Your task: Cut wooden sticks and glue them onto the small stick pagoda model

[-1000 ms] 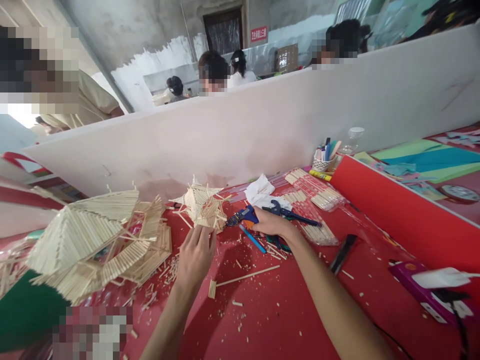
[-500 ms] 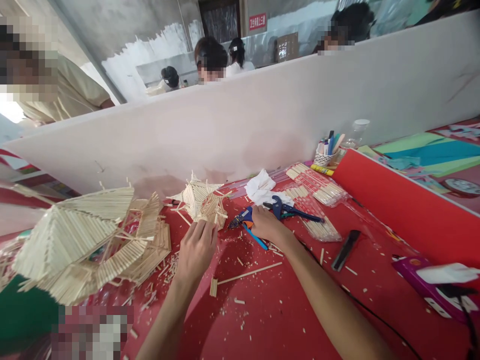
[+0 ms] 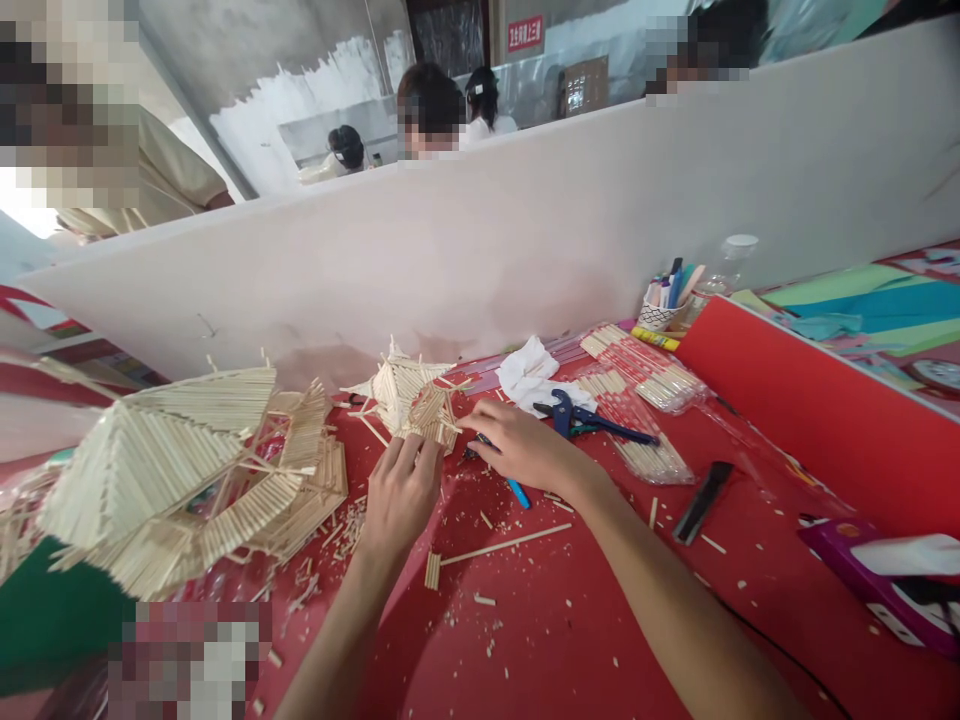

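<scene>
Table (image 3: 547, 620), red and strewn with stick scraps, fills the lower part of the head view. A small stick model (image 3: 409, 392) with a pointed top stands on it, ahead of both hands and near the foot of a white board (image 3: 450, 240). The left hand (image 3: 405, 488) has its fingers bent against the near edge of this model; their tips are hidden, so I cannot tell whether they are clamped on it. The right hand (image 3: 521, 445) reaches in from the other side, thumb and forefinger close to the model's right edge; I cannot tell whether they pinch anything. A blue pen (image 3: 519, 494) sticks out from beneath the right hand.

To the left lies a much larger stick house (image 3: 165, 465) with broad sloping roofs, above a green sheet (image 3: 52, 610). Nearer than the hands, a long thin stick (image 3: 506, 543) lies on the table, with a short block (image 3: 433, 571) at its left end. Beyond the right hand are a crumpled white tissue (image 3: 529, 368), a dark blue cutter (image 3: 566, 415) and wrapped packs of sticks (image 3: 649, 370). Farther right come a yellow tube (image 3: 655, 338), a cup of pens (image 3: 660, 316), a clear jar (image 3: 735, 268), a red panel (image 3: 817, 420) and a purple power strip (image 3: 844, 565). Several people sit or stand behind the board, including a person in a beige shirt (image 3: 176, 165) at the far left.
</scene>
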{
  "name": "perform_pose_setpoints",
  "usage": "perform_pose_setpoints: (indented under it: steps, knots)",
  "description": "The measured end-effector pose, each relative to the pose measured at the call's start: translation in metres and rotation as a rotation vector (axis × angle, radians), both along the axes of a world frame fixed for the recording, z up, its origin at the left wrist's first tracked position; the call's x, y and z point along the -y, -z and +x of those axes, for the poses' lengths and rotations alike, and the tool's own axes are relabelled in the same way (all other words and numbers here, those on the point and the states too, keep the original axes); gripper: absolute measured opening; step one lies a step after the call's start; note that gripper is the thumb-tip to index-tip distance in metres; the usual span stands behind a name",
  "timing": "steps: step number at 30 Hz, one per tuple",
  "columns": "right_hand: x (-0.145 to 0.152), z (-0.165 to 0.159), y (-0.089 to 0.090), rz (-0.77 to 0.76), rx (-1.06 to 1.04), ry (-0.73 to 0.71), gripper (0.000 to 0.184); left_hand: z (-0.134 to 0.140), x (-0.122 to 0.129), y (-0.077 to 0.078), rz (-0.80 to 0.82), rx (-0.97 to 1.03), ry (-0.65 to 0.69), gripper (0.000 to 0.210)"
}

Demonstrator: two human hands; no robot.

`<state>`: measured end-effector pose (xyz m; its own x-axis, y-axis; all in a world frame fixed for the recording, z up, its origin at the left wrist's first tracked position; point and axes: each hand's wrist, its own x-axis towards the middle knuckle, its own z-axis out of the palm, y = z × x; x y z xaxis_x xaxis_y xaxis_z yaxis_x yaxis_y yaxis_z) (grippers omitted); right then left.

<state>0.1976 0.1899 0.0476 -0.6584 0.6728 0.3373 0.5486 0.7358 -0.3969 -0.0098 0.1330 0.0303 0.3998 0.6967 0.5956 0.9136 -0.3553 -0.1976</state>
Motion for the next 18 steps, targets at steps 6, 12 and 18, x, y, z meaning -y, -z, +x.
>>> perform_pose_setpoints:
  steps: [6, 12, 18]
  knots:
    - [-0.002, -0.004, 0.009, 0.089, -0.067, -0.09, 0.039, -0.002, -0.001, 0.002, -0.013, 0.004, -0.001, 0.011]
    - [-0.001, -0.006, 0.01, 0.108, -0.033, -0.108, 0.045, -0.004, -0.002, 0.002, -0.015, 0.012, -0.028, 0.005]
    - [-0.002, -0.008, 0.013, 0.13, -0.036, -0.088, 0.042, -0.019, 0.0, 0.003, 0.053, 0.054, 0.135, 0.01]
